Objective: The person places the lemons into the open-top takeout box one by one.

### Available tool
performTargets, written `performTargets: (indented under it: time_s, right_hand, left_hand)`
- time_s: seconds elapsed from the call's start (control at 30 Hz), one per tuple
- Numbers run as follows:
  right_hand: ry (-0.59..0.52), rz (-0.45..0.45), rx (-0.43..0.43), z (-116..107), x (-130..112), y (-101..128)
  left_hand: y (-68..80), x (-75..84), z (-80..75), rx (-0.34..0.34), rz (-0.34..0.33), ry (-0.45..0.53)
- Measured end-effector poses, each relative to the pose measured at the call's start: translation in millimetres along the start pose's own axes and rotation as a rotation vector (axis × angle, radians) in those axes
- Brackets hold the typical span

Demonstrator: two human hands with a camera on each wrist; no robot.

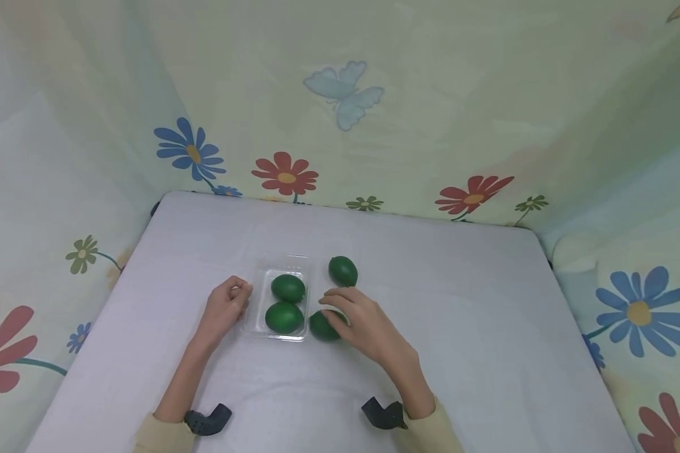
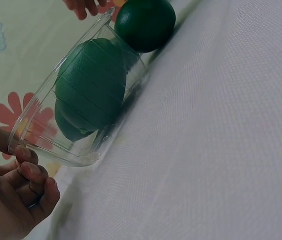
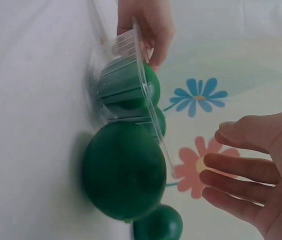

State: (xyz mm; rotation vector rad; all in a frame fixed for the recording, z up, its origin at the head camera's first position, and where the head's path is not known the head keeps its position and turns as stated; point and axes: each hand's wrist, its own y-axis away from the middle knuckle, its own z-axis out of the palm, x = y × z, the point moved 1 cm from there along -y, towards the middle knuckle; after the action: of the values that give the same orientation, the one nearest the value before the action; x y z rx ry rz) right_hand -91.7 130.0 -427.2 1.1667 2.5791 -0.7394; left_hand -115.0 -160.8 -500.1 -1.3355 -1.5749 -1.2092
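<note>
A clear plastic container [image 1: 289,338] sits on the table with two dark green limes, one lime [image 1: 288,288] behind the other lime [image 1: 284,318]. At its left side, my left hand [image 1: 225,309] pinches the rim between thumb and forefinger, the other fingers curled below it in the left wrist view. Just right of the container lies a third lime [image 1: 321,326]. Over that lime hovers my right hand [image 1: 368,324], its fingers spread and slightly bent; a gap shows between fingertips and lime [image 3: 123,170] in the right wrist view. A fourth lime [image 1: 342,271] lies farther back.
A pale cloth covers the table [image 1: 459,302]. Behind it hangs a curtain [image 1: 408,138] printed with flowers and a butterfly, which also closes in both sides. Dark curved devices [image 1: 208,420] are strapped at both wrists.
</note>
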Motion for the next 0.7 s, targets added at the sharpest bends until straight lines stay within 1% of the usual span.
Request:
performTargets:
  time_s: [0.17,0.33,0.5,0.63,0.7]
  right_hand:
    - [0.013,0.006,0.040,-5.6,5.3,8.7]
    - [0.060,0.038,0.044,-9.5,18.5,10.1]
    - [0.085,0.058,0.031,-12.1,32.0,6.3]
    - [0.116,0.071,0.005,-10.4,45.0,2.7]
    - [0.122,0.093,-0.018,-10.0,51.1,0.3]
  left_hand:
    - [2.4,1.3,-3.1,0.014,-0.002,-0.004]
    - [3.2,0.5,-3.7,0.018,0.002,-0.010]
    - [1.7,-0.2,-4.3,0.017,0.007,-0.004]
    - [0.5,-0.9,-2.7,0.008,0.015,0.000]
    - [-0.4,-1.3,-1.4,0.001,0.022,-0.001]
